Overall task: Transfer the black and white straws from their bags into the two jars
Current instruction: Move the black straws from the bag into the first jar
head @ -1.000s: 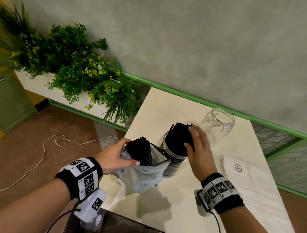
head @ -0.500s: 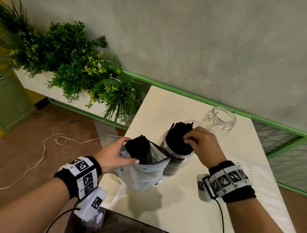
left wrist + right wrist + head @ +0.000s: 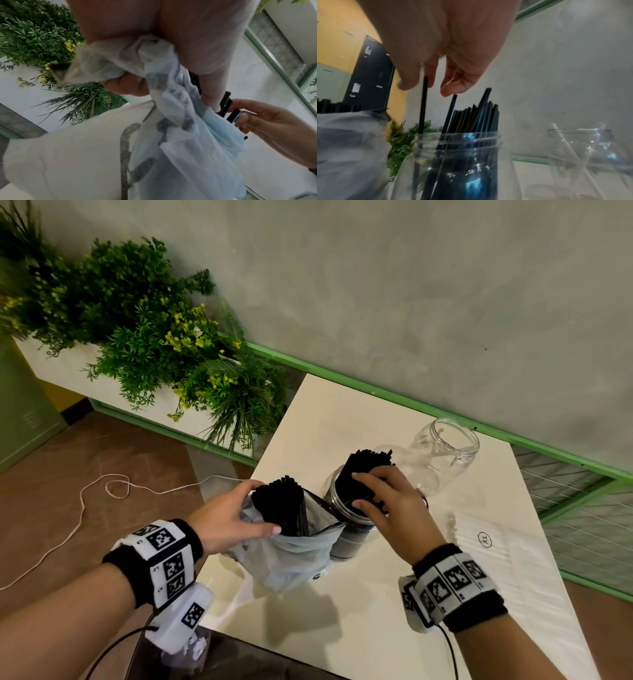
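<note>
On the cream table (image 3: pixel 342 412), my left hand (image 3: pixel 263 506) grips the mouth of a translucent plastic bag (image 3: pixel 291 556) and holds it upright, a bundle of black straws (image 3: pixel 279 501) sticking out of it. Beside it stands a clear jar (image 3: pixel 346 539) with more black straws (image 3: pixel 368 460). My right hand (image 3: pixel 358 488) hovers over that jar. Its fingers (image 3: pixel 450 90) are spread loosely, touching the straw tops, and one straw rises between two of them. A second clear jar (image 3: pixel 452 446) stands behind with one white straw (image 3: pixel 563 142) in it. A flat bag of white straws (image 3: pixel 486 542) lies to the right.
A white planter of green plants (image 3: pixel 137 330) stands left of the table along the grey wall. A white cable (image 3: pixel 82 501) loops on the brown floor. A green rail and wire mesh (image 3: pixel 582 508) run behind and right. A dark object (image 3: pixel 257 659) sits at the near edge.
My right hand went from lying flat on the jar's straws, to curling at them, to spreading its fingers over their tops. My left hand and the bag stayed put.
</note>
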